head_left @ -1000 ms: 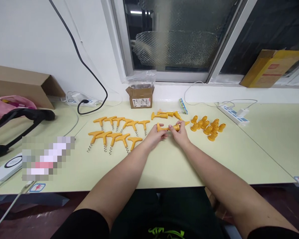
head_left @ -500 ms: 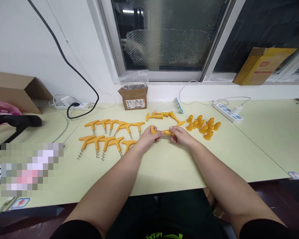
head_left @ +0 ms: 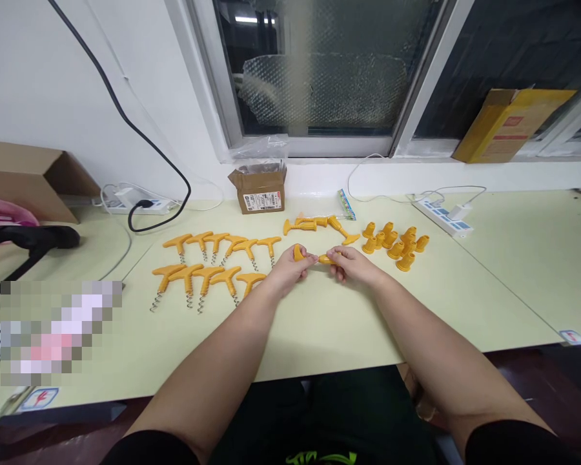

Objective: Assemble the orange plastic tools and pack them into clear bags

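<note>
My left hand (head_left: 289, 268) is closed around a yellow T-shaped corkscrew handle (head_left: 298, 252), its end poking up above the fingers. Just to the right, my right hand (head_left: 351, 263) pinches a yellow tapered sleeve (head_left: 325, 259). The two hands nearly meet at the fingertips, and whether the corkscrew's spiral is inside the sleeve is hidden. Two rows of yellow-handled corkscrews (head_left: 208, 276) with bare metal spirals lie left of my hands. Beyond the hands are a few corkscrews with covered spirals (head_left: 306, 226). Several loose yellow sleeves (head_left: 396, 250) stand to the right.
A small open cardboard box (head_left: 261, 194) and a clear plastic bag (head_left: 314, 205) rest near the wall. Power strips stand at the back right (head_left: 443, 216) and back left (head_left: 157, 206). A black cable (head_left: 126, 116) hangs on the left.
My right fingers have shifted slightly left along the yellow sleeve, covering more of it. My left hand stays almost in place with the corkscrew. The laid-out pieces have not moved.
</note>
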`<move>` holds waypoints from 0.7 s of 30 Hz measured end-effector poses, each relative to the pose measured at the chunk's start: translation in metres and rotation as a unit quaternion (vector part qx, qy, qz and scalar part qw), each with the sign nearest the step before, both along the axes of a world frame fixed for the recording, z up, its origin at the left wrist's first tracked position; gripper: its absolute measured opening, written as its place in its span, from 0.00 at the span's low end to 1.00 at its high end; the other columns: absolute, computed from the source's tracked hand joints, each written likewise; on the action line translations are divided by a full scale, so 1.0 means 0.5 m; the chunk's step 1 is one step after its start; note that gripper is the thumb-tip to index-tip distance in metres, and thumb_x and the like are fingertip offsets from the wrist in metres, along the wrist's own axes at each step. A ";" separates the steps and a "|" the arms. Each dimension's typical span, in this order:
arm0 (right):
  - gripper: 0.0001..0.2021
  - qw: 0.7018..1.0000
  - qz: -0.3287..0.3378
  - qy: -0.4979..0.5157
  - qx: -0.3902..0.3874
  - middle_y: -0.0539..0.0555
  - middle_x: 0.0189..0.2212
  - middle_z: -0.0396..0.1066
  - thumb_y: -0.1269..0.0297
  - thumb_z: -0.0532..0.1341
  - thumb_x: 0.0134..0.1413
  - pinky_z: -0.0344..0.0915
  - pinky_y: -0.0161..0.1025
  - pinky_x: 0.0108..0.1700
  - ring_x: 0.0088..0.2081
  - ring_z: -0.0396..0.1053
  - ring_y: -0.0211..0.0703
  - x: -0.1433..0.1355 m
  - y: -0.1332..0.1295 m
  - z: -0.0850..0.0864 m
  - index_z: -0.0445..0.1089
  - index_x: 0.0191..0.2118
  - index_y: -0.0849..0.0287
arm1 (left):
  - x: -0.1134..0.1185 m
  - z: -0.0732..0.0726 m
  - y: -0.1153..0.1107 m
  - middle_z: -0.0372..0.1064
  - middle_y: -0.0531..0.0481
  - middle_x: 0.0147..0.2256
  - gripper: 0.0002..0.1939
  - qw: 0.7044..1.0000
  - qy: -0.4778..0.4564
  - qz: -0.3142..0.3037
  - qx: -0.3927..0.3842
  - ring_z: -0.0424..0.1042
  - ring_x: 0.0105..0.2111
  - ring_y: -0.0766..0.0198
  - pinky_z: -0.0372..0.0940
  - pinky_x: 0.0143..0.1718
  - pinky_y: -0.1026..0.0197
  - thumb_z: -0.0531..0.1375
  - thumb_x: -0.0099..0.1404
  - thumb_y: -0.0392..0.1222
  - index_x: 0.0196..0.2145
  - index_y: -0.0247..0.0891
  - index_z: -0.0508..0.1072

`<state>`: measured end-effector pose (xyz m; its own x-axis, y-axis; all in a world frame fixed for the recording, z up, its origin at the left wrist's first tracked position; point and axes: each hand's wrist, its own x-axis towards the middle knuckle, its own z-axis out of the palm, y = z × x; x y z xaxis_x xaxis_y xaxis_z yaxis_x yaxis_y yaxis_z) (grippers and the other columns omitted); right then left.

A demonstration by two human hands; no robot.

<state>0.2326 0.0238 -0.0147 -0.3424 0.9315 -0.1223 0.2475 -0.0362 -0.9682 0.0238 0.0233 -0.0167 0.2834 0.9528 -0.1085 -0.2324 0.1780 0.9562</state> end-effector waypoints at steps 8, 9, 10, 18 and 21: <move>0.13 0.979 0.003 0.001 0.206 0.53 0.39 0.73 0.53 0.67 0.57 0.69 0.41 0.38 0.37 0.70 0.44 0.005 0.005 0.000 0.73 0.41 0.55 | -0.002 0.003 0.002 0.58 0.63 0.23 0.28 0.999 -0.020 -0.001 -0.046 0.51 0.17 0.77 0.46 0.19 0.69 0.76 0.49 0.47 0.33 0.42 0.59; 0.12 0.972 -0.004 -0.003 0.236 0.54 0.40 0.73 0.54 0.67 0.56 0.69 0.42 0.40 0.40 0.71 0.45 0.006 0.006 -0.001 0.73 0.40 0.55 | -0.005 0.004 0.004 0.58 0.63 0.23 0.29 0.998 -0.029 -0.002 -0.058 0.49 0.16 0.78 0.45 0.19 0.69 0.77 0.48 0.46 0.33 0.41 0.59; 0.11 0.965 -0.015 -0.007 0.261 0.55 0.41 0.72 0.55 0.68 0.55 0.69 0.42 0.42 0.42 0.70 0.47 0.006 0.007 -0.001 0.73 0.39 0.55 | -0.007 0.005 0.006 0.59 0.63 0.23 0.30 0.997 -0.038 -0.001 -0.067 0.48 0.16 0.78 0.44 0.19 0.70 0.77 0.48 0.46 0.32 0.41 0.59; 0.16 0.982 -0.019 0.005 0.188 0.54 0.40 0.75 0.52 0.70 0.53 0.70 0.42 0.38 0.36 0.71 0.45 0.005 0.005 -0.003 0.74 0.44 0.55 | -0.014 0.008 0.008 0.58 0.64 0.22 0.28 0.999 -0.038 -0.002 -0.030 0.51 0.15 0.78 0.45 0.19 0.69 0.77 0.49 0.45 0.33 0.42 0.60; 0.15 0.975 -0.025 0.018 0.220 0.55 0.43 0.76 0.54 0.70 0.52 0.70 0.42 0.41 0.42 0.73 0.47 0.003 0.006 -0.004 0.75 0.43 0.55 | -0.013 0.003 0.009 0.59 0.64 0.22 0.28 0.999 -0.034 0.002 -0.037 0.51 0.16 0.78 0.46 0.19 0.69 0.77 0.49 0.45 0.33 0.42 0.60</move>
